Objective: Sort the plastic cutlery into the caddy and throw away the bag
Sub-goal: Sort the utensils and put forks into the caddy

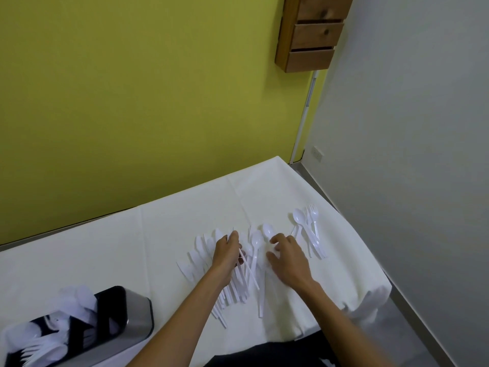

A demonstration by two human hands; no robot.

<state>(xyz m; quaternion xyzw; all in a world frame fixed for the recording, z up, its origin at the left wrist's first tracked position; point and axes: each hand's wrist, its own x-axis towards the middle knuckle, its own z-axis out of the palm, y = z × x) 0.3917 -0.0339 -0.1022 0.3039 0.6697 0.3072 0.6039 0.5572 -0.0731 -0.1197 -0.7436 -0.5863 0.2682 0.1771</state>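
White plastic cutlery lies on the white-covered table (158, 234). A big fanned pile of cutlery (197, 258) sits mid-table, and my left hand (226, 256) rests on it, fingers closed around a few thin handles. My right hand (289, 256) hovers just right of it, fingers spread over loose spoons (267, 230), holding nothing. A smaller group of spoons and forks (309, 229) lies further right. The dark metal caddy (132, 311) stands at the lower left, with forks (37, 348) and other white pieces inside. No bag is in view.
The table's right edge (370, 250) drops to a grey floor beside a grey wall. A yellow-green wall runs behind the table. A wooden drawer unit (312, 33) hangs high on the wall.
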